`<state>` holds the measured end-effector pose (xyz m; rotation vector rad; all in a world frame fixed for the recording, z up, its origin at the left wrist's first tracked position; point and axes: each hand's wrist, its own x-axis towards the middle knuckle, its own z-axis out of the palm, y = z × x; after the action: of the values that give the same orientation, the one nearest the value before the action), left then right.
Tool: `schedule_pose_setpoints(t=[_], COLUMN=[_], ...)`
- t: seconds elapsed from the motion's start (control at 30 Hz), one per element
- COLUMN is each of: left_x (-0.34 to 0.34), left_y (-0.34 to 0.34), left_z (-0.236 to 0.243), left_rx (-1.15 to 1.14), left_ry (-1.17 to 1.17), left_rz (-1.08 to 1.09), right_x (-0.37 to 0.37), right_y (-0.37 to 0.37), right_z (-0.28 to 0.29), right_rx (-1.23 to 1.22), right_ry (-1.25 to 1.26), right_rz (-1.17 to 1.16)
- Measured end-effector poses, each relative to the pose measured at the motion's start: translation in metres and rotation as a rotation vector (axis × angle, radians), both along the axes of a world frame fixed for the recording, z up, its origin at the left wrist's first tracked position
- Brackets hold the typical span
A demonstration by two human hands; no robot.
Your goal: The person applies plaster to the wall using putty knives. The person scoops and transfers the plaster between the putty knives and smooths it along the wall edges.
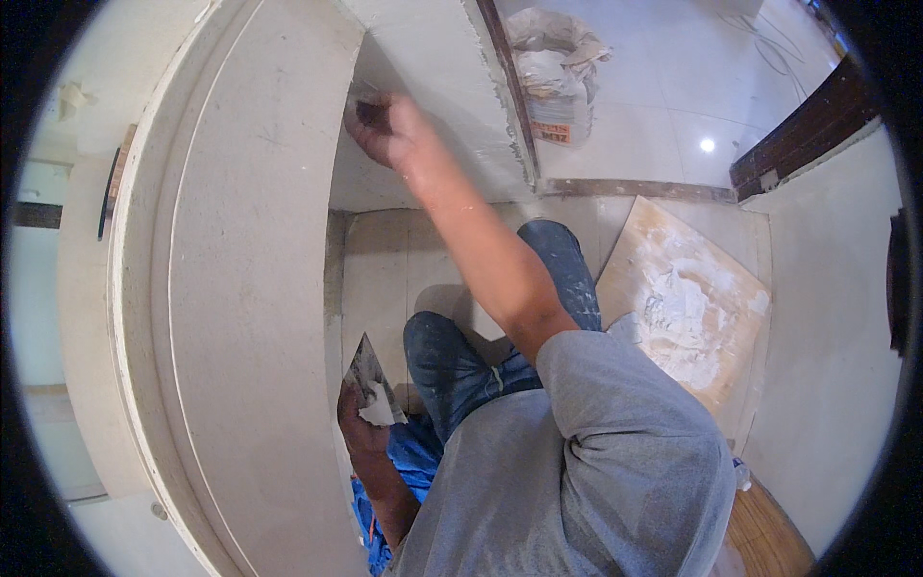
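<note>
Metal blade [365, 365], loaded with white putty [381, 408], held in left hand [361, 425], long edge aimed forward beside pale wall [255, 240]; right hand [389, 130] seen well ahead, its grip cannot be told

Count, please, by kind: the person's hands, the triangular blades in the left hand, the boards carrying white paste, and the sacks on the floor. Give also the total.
Hands: 2 (left hand, right hand)
Triangular blade: 1
Board carrying white paste: 1
Sack: 1
Total: 5
</note>
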<state>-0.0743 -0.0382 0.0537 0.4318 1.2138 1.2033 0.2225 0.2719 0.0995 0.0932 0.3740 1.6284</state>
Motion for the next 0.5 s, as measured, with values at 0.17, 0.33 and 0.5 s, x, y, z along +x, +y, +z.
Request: schedule_pose_setpoints(t=[0.17, 0.33, 0.5], left_x=[-0.004, -0.007, -0.006], left_y=[-0.002, -0.003, -0.002], left_z=[-0.003, -0.013, -0.009], left_rx=[0.008, 0.005, 0.028], left_ry=[-0.037, -0.009, -0.039], left_rz=[-0.024, 0.023, -0.050], right_x=[-0.001, -0.045, -0.064], right_y=[-0.062, -0.080, -0.037], right_z=[0.000, -0.098, -0.189], right_rx=[0.018, -0.027, -0.304], right_ry=[-0.196, -0.509, -0.554], right_rz=[-0.057, 0.075, 0.150])
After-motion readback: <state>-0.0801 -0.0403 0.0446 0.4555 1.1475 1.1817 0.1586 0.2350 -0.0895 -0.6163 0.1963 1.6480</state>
